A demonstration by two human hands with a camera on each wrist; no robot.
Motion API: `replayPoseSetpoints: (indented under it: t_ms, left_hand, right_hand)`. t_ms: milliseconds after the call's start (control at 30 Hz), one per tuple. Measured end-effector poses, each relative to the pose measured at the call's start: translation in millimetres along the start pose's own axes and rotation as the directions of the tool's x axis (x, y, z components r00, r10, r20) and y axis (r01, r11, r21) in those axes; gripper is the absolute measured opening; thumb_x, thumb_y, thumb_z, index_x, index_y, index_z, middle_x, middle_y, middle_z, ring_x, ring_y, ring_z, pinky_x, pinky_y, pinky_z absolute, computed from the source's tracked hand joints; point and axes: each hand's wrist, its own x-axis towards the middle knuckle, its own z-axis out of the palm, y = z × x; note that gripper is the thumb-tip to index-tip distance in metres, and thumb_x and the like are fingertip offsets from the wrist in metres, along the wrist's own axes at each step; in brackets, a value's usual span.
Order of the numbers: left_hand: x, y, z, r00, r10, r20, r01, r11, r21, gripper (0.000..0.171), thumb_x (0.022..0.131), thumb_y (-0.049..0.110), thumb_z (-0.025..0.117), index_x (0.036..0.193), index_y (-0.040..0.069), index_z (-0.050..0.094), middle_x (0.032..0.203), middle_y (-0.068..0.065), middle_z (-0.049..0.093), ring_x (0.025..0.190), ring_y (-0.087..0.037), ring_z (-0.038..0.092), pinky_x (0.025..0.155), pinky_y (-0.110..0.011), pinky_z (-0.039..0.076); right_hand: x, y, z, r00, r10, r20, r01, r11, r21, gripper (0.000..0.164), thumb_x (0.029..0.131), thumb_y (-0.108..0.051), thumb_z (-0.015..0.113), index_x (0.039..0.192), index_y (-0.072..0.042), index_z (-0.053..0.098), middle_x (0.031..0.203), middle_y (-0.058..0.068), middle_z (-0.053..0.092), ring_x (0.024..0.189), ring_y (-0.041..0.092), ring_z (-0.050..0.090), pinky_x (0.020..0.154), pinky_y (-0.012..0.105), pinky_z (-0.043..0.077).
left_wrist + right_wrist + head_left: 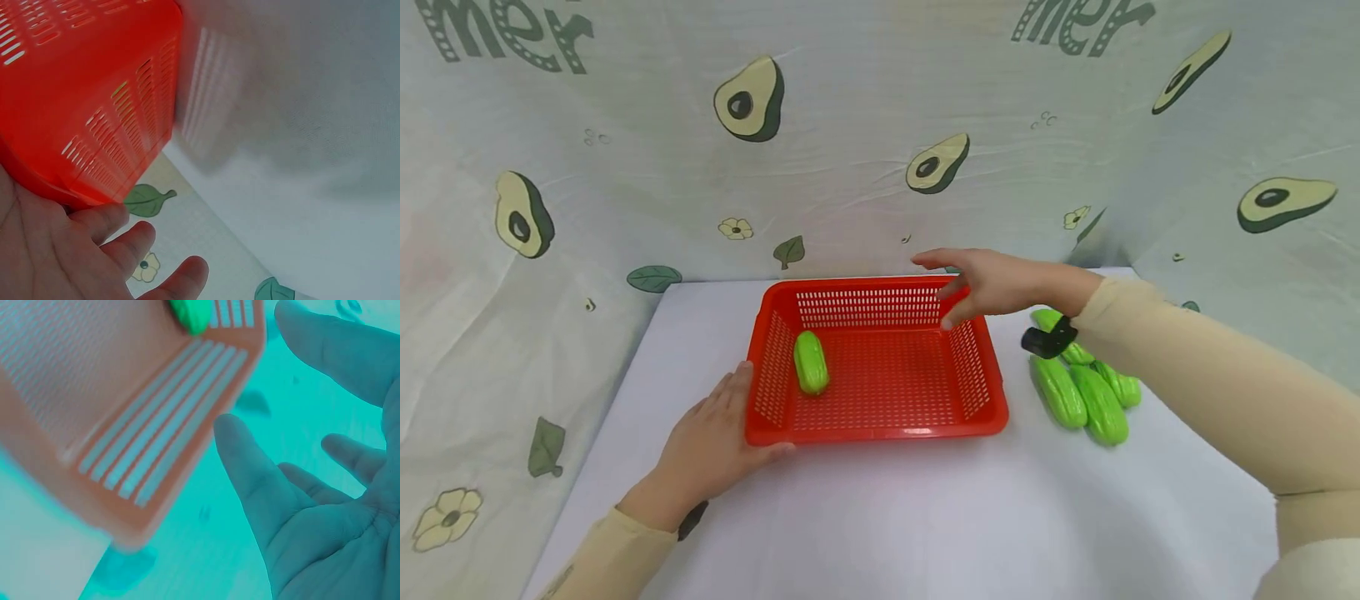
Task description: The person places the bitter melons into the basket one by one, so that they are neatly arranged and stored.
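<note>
A red plastic basket (880,434) with slotted walls stands on the white table. Inside it, near the left wall, lies one glossy green cucumber-like vegetable (811,364). My left hand (711,442) rests at the basket's front left corner, fingers along the left rim and thumb at the front edge. In the left wrist view, its extended fingers lie outside the basket wall (81,115). Above the basket's back right corner is my right hand (992,283), fingers spread and holding nothing. The right wrist view shows the palm (337,537) beside the basket's rim (181,481).
Several more green vegetables (1099,404) lie on the table (880,525) to the right of the basket, partly hidden under my right forearm. A cloth (850,167) printed with avocados and leaves hangs behind and at both sides.
</note>
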Motion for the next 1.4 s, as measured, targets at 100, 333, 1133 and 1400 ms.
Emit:
replayPoseSetpoints:
  t_ms: [100, 333, 1133, 1400]
  left_hand:
    - [-1.7, 1.4, -1.6, 1.000, -0.005, -0.002, 0.005, 1.000, 0.004, 0.125, 0.075, 0.081, 0.061, 0.155, -0.006, 0.020, 0.156, -0.025, 0.032, 0.138, -0.045, 0.036, 0.097, -0.060, 0.047]
    - [-3.4, 3.4, -3.8, 1.000, 0.001, -0.002, -0.001, 1.000, 0.008, 0.125, 0.076, 0.084, 0.056, 0.155, -0.006, 0.021, 0.156, -0.025, 0.032, 0.138, -0.045, 0.036, 0.099, -0.059, 0.045]
    - [-3.5, 3.5, -1.2, 1.000, -0.004, -0.015, 0.004, 1.000, 0.009, 0.127, 0.073, 0.084, 0.058, 0.155, -0.005, 0.020, 0.156, -0.024, 0.032, 0.138, -0.045, 0.037, 0.099, -0.058, 0.045]
    - [-3.3, 3.7, -1.7, 1.000, -0.012, -0.008, 0.012, 1.000, 0.011, 0.126, 0.073, 0.084, 0.057, 0.155, -0.005, 0.020, 0.155, -0.025, 0.033, 0.137, -0.045, 0.038, 0.098, -0.059, 0.046]
  right_hand:
    - [-32.0, 23.3, -13.2, 0.998, 0.022, -0.059, -0.019, 0.999, 0.041, 0.092, 0.084, -0.010, 0.082, 0.158, -0.019, 0.027, 0.160, 0.009, 0.027, 0.128, 0.033, 0.053, 0.081, 0.039, 0.059]
    - [-93.3, 83.4, -23.8, 0.976, 0.103, -0.191, -0.097, 0.994, 0.042, 0.091, 0.084, -0.014, 0.082, 0.157, -0.014, 0.027, 0.157, 0.016, 0.030, 0.125, 0.037, 0.055, 0.083, 0.036, 0.058]
    - [-97.3, 202.7, 6.8, 0.925, 0.321, -0.204, -0.343, 0.935, -0.084, 0.080, 0.087, -0.013, 0.077, 0.154, -0.009, 0.034, 0.153, 0.031, 0.030, 0.131, 0.057, 0.038, 0.097, 0.066, 0.042]
    - [-85.9, 210.5, 13.8, 0.920, 0.338, -0.199, -0.368, 0.920, -0.139, 0.080, 0.085, -0.016, 0.080, 0.152, -0.008, 0.038, 0.151, 0.031, 0.032, 0.124, 0.057, 0.045, 0.093, 0.064, 0.047]
